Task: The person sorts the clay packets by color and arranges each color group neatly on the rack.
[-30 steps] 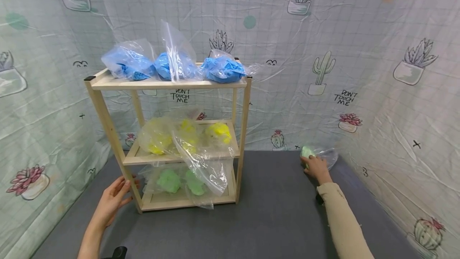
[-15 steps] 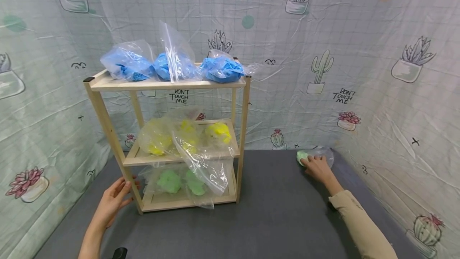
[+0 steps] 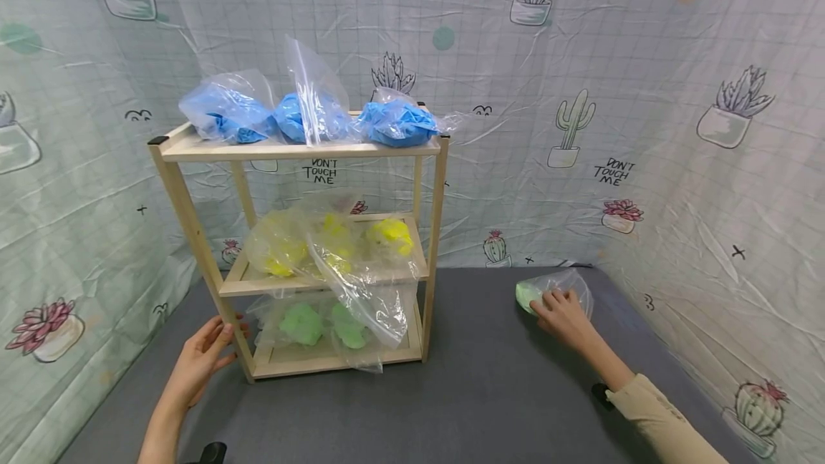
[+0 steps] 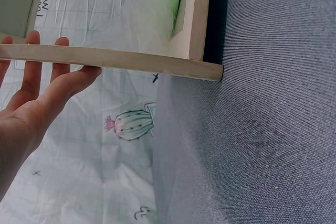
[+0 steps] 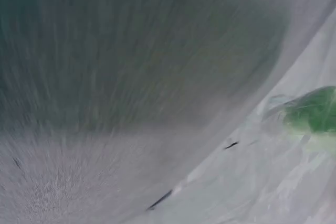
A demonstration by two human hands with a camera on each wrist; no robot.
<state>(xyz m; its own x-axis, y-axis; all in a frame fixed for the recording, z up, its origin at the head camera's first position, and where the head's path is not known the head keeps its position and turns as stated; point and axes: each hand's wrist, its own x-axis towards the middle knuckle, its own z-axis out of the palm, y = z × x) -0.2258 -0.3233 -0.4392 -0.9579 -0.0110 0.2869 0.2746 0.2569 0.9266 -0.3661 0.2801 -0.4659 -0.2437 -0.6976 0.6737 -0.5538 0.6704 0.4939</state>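
My left hand (image 3: 198,360) grips the left front post (image 4: 142,61) of a small wooden shelf rack (image 3: 303,155), low down, thumb in front and fingers reaching behind. At the right, my right hand (image 3: 567,317) holds a clear plastic bag with a light green crumpled bundle (image 3: 525,296) in it, close over the grey tabletop. That green bundle (image 5: 315,111) also shows at the right edge of the blurred right wrist view, where the hand itself is out of sight.
Bagged blue bundles (image 3: 398,124) lie along the top shelf. Bagged yellow bundles (image 3: 392,235) fill the middle one, a clear bag end (image 3: 380,313) hanging over its front. Two bagged green bundles (image 3: 301,324) sit at the bottom. A cactus-print curtain (image 3: 503,185) surrounds the table.
My right hand has brought the green bag left and nearer to me from the far right of the table. The left hand stays on the post.
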